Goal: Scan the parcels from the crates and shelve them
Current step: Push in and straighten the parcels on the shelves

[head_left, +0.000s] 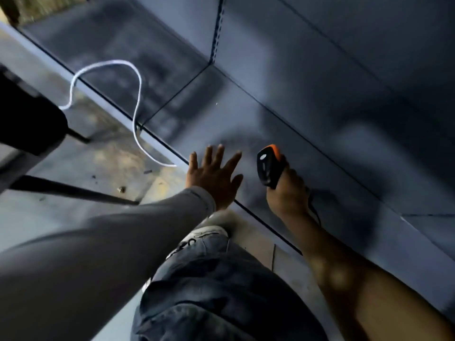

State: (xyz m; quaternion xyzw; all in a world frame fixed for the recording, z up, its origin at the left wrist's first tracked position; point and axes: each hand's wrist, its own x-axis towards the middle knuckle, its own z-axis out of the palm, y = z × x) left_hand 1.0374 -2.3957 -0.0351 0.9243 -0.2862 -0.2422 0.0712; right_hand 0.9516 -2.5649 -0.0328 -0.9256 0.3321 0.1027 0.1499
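The right hand [286, 193] grips a black scanner [268, 166] with an orange top, its thin cord trailing back along the wrist, over the grey shelf [307, 114]. Just left, the left hand [213, 177] spreads its fingers flat, holding nothing.

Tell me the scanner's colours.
The scanner is black with an orange top, seen in the head view, held in the right hand.
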